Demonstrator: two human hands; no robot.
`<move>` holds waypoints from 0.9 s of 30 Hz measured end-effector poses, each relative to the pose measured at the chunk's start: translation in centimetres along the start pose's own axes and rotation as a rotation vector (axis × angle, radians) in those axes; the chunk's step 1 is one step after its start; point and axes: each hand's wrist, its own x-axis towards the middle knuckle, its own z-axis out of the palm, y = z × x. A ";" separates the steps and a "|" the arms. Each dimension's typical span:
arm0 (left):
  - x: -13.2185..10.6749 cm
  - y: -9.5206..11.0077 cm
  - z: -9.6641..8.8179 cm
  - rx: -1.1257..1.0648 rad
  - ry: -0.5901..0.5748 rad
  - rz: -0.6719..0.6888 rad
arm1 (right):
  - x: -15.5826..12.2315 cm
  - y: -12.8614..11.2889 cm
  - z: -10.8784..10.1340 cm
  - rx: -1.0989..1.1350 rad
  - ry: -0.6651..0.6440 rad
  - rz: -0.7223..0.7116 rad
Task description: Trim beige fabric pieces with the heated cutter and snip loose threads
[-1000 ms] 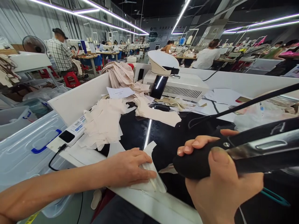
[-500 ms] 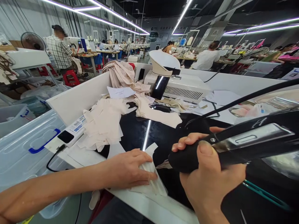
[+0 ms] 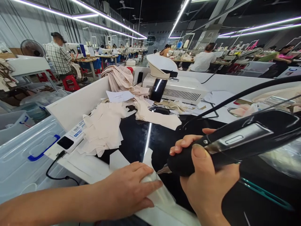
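From the left hand [image 3: 135, 190], glossy black tabletop [image 3: 131, 138] offers passage toward twelve o'clock; cream fabric pieces [image 3: 105, 125] obstruct eleven, the black corded tool [image 3: 225, 146] two.

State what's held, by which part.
The right hand grips a black tool by its rounded end; the left hand lies on a pale piece, apparently ungripped.

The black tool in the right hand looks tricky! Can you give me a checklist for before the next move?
1. Right hand wrapped around the black tool: ok.
2. Left hand resting on the pale piece: ok.
3. Pointed tip well away from the left hand: not ok, I'd say; it looks close to the fingers.
4. Pointed tip touching the pale piece: cannot tell; they nearly meet in this view.
5. Black cable clear of the left hand: ok, it arches above the tool.
6. Black tool switched off: cannot tell.
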 end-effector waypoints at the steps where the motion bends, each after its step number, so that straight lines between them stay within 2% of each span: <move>1: 0.3 -0.3 -0.4 -0.012 0.011 -0.003 | 0.0 0.1 -0.1 0.005 -0.007 -0.007; 5: 2.0 -3.2 -1.3 -0.026 0.089 0.068 | 0.0 0.4 -0.3 0.001 -0.002 0.000; 9: 3.4 -6.1 -0.9 -0.102 0.046 0.184 | -0.1 0.6 -0.4 -0.015 -0.027 -0.004; 12: 3.5 -7.3 -0.5 -0.141 -0.015 0.262 | -0.3 0.7 -0.4 -0.019 -0.041 -0.014; 19: 2.7 -8.1 -1.5 -0.156 -0.056 0.256 | -0.5 0.6 -0.2 0.010 -0.032 0.012; 27: 1.9 -8.6 -1.8 -0.030 -0.118 0.328 | -0.6 0.6 0.0 0.014 -0.031 -0.019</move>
